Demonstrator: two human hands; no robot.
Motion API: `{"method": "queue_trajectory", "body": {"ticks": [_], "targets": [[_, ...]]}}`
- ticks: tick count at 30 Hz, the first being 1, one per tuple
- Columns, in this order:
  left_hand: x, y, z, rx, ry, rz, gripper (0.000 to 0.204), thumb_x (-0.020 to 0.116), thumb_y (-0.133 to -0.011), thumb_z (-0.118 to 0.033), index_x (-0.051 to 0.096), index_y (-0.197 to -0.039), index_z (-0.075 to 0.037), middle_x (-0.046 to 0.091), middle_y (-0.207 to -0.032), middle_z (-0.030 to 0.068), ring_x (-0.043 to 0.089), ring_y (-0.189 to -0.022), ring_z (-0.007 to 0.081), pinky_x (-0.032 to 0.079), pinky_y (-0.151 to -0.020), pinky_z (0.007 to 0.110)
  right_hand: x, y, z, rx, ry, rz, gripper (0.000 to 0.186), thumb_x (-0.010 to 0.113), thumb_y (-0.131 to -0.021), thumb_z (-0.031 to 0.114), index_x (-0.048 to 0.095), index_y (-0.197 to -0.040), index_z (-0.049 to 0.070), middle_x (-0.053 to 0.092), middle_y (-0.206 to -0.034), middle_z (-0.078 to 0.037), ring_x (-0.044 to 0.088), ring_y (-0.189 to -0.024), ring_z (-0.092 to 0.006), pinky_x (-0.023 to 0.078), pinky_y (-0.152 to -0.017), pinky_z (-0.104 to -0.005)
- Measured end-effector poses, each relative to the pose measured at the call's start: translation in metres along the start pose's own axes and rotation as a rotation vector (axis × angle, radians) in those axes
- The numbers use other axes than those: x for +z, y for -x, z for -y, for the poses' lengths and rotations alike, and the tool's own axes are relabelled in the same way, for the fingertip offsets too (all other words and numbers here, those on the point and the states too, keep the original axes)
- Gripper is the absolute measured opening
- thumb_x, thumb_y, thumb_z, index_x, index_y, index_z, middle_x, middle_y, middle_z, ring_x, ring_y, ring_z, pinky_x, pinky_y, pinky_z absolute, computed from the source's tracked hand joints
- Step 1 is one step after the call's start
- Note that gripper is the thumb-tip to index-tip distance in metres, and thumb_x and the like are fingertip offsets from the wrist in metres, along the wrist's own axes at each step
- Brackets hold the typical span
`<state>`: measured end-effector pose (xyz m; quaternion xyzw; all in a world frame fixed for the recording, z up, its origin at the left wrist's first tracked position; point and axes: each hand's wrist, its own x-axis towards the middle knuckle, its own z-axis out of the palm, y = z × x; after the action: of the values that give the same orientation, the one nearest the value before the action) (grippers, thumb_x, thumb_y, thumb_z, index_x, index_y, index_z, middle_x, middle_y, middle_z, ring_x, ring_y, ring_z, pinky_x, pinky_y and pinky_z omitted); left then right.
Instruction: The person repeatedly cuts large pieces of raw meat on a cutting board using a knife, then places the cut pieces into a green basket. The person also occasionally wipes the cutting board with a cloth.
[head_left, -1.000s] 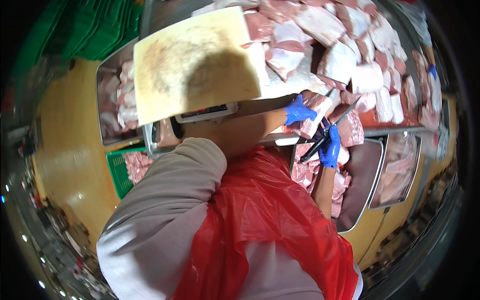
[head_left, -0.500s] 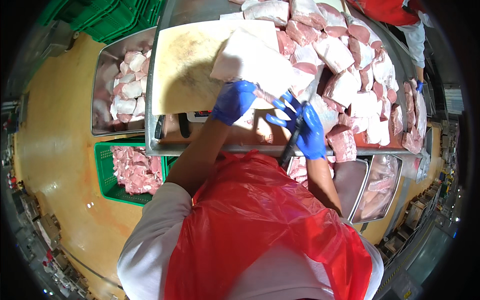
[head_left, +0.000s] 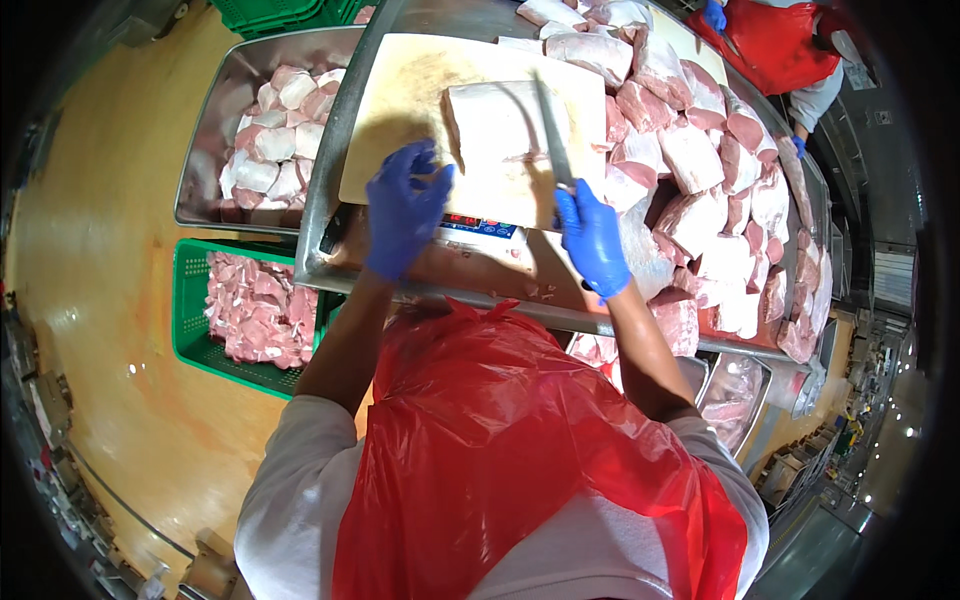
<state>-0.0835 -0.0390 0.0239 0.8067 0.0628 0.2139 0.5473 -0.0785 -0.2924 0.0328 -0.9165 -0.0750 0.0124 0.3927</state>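
Observation:
A pale, fat-topped slab of meat [head_left: 495,125] lies flat on the cream cutting board [head_left: 395,85]. My left hand [head_left: 408,210], in a blue glove, hovers off the near left corner of the slab with its fingers apart and nothing in them. In my right hand [head_left: 597,240], gloved in blue too, is a knife [head_left: 553,130], gripped by its handle. Its long blade points away from me, along the right end of the slab; whether it touches the meat I cannot tell. Partly under the board's near edge sits a blue scale [head_left: 480,229] with a lit red display.
Many cut meat pieces [head_left: 690,160] are heaped right of the board. To the left stand a metal tub [head_left: 205,160] of meat chunks and a green crate [head_left: 190,310] of trimmings. A co-worker in a red apron [head_left: 770,45] is at the far right. Green crates [head_left: 285,15] stand at the back left.
The slab, lifted in my left hand before, now lies on the board, and that hand has let go and moved left. The knife has swung from pointing toward me to pointing away.

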Motion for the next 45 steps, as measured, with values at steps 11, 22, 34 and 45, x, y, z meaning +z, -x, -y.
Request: {"method": "queue_trajectory", "body": {"ticks": [11, 22, 34, 45], "targets": [[0.042, -0.01, 0.017, 0.058, 0.117, -0.085, 0.009, 0.074, -0.072, 0.0, 0.066, -0.07, 0.003, 0.062, -0.059, 0.009, 0.059, -0.057, 0.0074, 0.048, -0.055, 0.028, 0.038, -0.052, 0.06, -0.389, 0.378, 0.124, 0.016, 0.053, -0.097, 0.018, 0.049, -0.103, 0.004, 0.065, -0.081, -0.024, 0.064, -0.07, -0.0458, 0.049, -0.062, -0.0541], [0.011, 0.009, 0.025, -0.018, -0.112, 0.027, 0.01, 0.071, -0.075, -0.006, 0.064, -0.072, 0.002, 0.06, -0.063, 0.015, 0.059, -0.057, 0.0152, 0.049, -0.06, 0.031, -0.076, 0.028, -0.003, -0.238, 0.87, 0.427, 0.028, 0.057, -0.09, 0.01, 0.048, -0.116, 0.004, 0.065, -0.081, -0.02, 0.066, -0.071, -0.0418, 0.053, -0.06, -0.0495], [0.002, 0.006, 0.027, 0.036, 0.0, 0.062, 0.023, 0.073, -0.076, -0.011, 0.055, -0.066, -0.001, 0.047, -0.057, 0.0104, 0.046, -0.053, 0.0081, 0.041, -0.051, 0.031, -0.014, -0.004, 0.022, -0.288, 0.688, 0.339, 0.029, 0.056, -0.087, 0.009, 0.05, -0.115, 0.006, 0.068, -0.089, -0.021, 0.069, -0.082, -0.0396, 0.055, -0.069, -0.0478], [-0.259, 0.079, 0.141, -0.195, -1.048, 0.229, 0.028, 0.072, -0.081, -0.003, 0.065, -0.107, 0.001, 0.068, -0.106, 0.0203, 0.067, -0.088, 0.0302, 0.053, -0.08, 0.035, -0.068, 0.049, -0.029, 0.398, -0.462, 0.099, 0.02, 0.054, -0.104, 0.021, 0.054, -0.102, 0.001, 0.055, -0.076, -0.003, 0.054, -0.066, -0.0086, 0.048, -0.059, -0.0264]]}}
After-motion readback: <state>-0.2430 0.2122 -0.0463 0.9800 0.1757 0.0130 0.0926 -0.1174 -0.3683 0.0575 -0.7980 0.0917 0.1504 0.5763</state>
